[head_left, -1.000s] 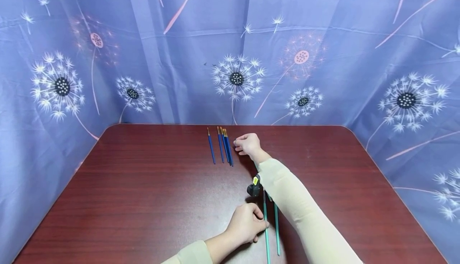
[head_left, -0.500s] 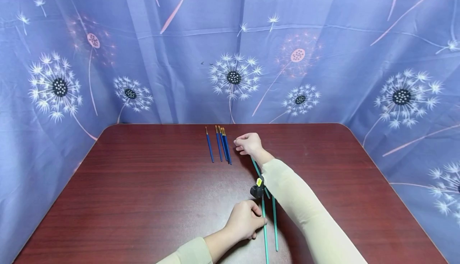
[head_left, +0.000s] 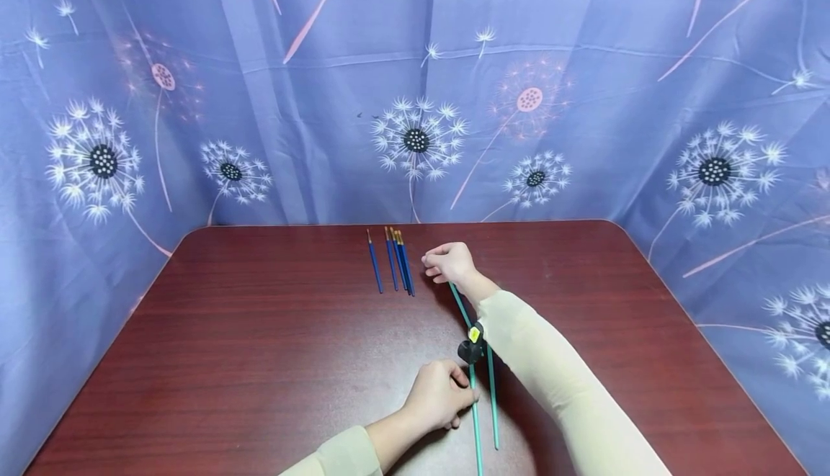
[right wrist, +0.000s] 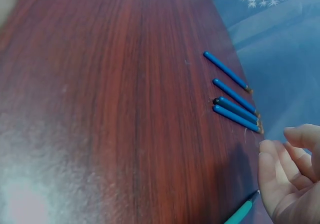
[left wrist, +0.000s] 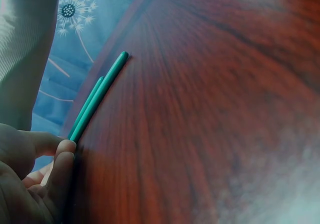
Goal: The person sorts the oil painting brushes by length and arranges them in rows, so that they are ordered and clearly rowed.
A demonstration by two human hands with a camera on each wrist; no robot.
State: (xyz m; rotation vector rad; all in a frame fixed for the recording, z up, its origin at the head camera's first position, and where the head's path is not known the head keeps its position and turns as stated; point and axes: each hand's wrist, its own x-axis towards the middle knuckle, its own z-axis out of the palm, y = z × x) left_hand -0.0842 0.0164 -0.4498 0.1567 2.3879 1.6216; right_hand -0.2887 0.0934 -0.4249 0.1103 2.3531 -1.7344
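My left hand [head_left: 433, 397] pinches the handle of a green paintbrush [head_left: 476, 429] between thumb and fingers, low over the table's near middle. A second green paintbrush [head_left: 494, 407] lies just to its right. Another stretch of green handle [head_left: 459, 303] shows below my right wrist. My right hand [head_left: 449, 263] hovers near the far side with fingers loosely bent and nothing between them. Left of it, several blue paintbrushes [head_left: 393, 263] lie side by side, bristles toward the far edge. The right wrist view shows a green paintbrush [right wrist: 241, 213] with a dark ferrule below the hand.
The dark red wooden table [head_left: 227, 346] has rounded far corners. A blue curtain [head_left: 324, 101] with dandelion prints hangs close behind and at both sides. A black wrist camera [head_left: 470, 350] on my right arm covers part of the green handles.
The head view has turned slightly, so table and curtain slide left in it. My right hand has drifted a little away from the blue paintbrushes; my left hand keeps its pinch.
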